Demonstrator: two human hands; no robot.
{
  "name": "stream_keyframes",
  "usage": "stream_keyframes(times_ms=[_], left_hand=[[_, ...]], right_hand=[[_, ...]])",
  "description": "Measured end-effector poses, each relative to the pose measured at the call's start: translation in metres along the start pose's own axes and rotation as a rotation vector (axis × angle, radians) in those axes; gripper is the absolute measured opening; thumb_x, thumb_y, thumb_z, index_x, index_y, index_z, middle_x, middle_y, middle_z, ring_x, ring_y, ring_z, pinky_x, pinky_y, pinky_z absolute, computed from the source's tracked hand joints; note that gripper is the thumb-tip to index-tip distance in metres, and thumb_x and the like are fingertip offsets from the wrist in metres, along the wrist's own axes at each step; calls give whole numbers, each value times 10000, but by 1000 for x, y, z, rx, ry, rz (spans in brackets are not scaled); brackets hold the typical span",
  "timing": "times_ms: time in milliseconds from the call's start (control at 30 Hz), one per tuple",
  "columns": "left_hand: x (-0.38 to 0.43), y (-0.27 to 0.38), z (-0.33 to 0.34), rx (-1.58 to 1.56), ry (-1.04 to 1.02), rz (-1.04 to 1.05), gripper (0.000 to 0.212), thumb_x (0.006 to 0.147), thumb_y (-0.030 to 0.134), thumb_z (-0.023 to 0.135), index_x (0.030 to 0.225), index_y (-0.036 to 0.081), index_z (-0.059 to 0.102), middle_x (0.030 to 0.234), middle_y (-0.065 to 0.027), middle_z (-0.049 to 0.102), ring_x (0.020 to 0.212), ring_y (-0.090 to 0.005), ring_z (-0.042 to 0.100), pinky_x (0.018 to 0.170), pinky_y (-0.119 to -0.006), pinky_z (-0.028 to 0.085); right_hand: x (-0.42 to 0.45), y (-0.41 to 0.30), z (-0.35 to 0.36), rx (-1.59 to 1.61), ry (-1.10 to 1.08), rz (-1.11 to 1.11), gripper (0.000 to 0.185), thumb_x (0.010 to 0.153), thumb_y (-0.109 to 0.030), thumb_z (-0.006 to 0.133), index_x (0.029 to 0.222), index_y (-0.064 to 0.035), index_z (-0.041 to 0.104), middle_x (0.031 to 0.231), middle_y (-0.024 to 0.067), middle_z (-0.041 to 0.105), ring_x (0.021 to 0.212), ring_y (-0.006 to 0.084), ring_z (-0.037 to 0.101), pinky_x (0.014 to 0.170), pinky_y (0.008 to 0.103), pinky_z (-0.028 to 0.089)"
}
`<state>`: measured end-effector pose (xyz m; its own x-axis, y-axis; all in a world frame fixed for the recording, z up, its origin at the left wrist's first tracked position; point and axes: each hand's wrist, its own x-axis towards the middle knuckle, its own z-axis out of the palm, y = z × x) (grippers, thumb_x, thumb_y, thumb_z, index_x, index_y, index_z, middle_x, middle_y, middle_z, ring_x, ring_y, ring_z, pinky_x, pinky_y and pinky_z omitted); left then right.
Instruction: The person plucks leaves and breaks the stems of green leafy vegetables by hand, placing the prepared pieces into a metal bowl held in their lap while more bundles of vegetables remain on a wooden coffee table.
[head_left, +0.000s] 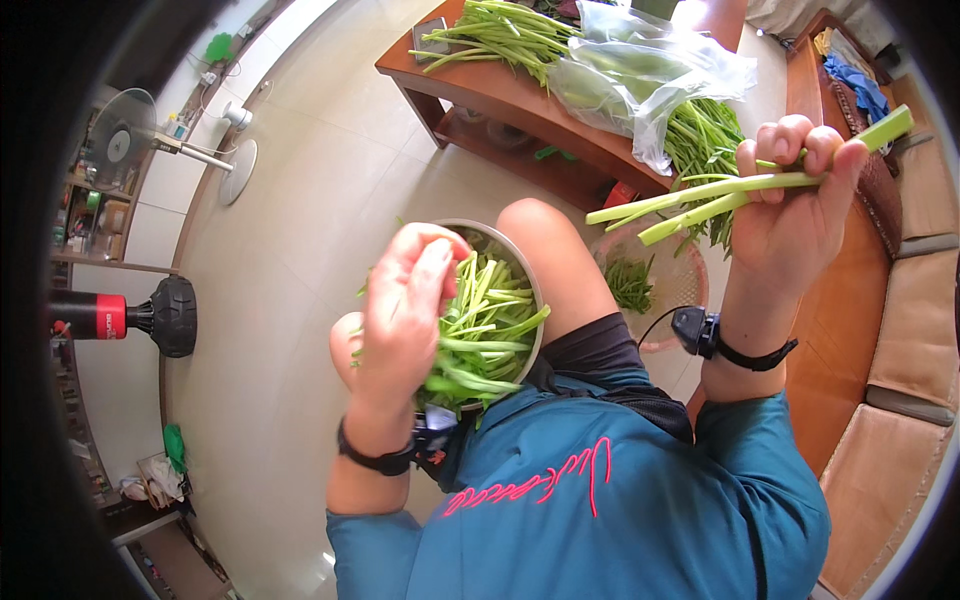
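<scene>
My left hand (409, 300) is over a round metal-rimmed bowl (538, 289) filled with cut green stems and leaves (487, 322). Its fingers are curled with the thumb against them; whether they hold any greens is hidden. The bowl rests at my lap, between my knees. Raised at the right, palm up, my right hand (795, 187) grips several thick pale-green vegetable stems (682, 206). Behind this hand, leafy greens (701, 139) hang over the edge of a wooden table (480, 86).
On the table lie more long stems (510, 37) and a clear plastic bag (637, 75) with greens. A pinkish plastic basket (701, 285) holding leaves stands on the floor beside my thigh. A cushioned wooden bench (840, 352) is at right, a standing fan (240, 172) at left.
</scene>
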<state>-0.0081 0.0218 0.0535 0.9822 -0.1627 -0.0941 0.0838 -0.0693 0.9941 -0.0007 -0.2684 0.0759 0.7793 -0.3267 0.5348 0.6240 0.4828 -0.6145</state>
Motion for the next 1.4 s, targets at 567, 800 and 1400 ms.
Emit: stream_keyframes(times_ms=[567, 800, 1400], left_hand=[[-20, -157, -16, 1444, -178, 269, 1296, 532, 491, 868, 1526, 106, 131, 1516, -150, 236, 1399, -384, 223, 1083, -606, 238], [-16, -143, -33, 1163, -215, 187, 1292, 567, 531, 837, 1538, 119, 91, 1564, -147, 177, 1449, -353, 151, 1150, -582, 82], [-5, -81, 26, 447, 48, 350, 129, 838, 97, 663, 902, -15, 672, 808, -166, 657, 711, -316, 626, 645, -366, 487]], right_hand=[[-26, 70, -12, -157, 156, 381, 399, 1009, -375, 485, 739, -85, 443, 715, 72, 533, 493, 103, 406, 467, 220, 344], [-38, 109, -5, -224, 86, 512, 336, 1008, -325, 501, 759, -100, 487, 723, 21, 544, 608, 108, 479, 584, 243, 396], [-65, 127, 22, -156, -191, 956, 375, 1007, -434, 399, 892, -90, 495, 896, 91, 603, 837, 208, 621, 754, 350, 507]])
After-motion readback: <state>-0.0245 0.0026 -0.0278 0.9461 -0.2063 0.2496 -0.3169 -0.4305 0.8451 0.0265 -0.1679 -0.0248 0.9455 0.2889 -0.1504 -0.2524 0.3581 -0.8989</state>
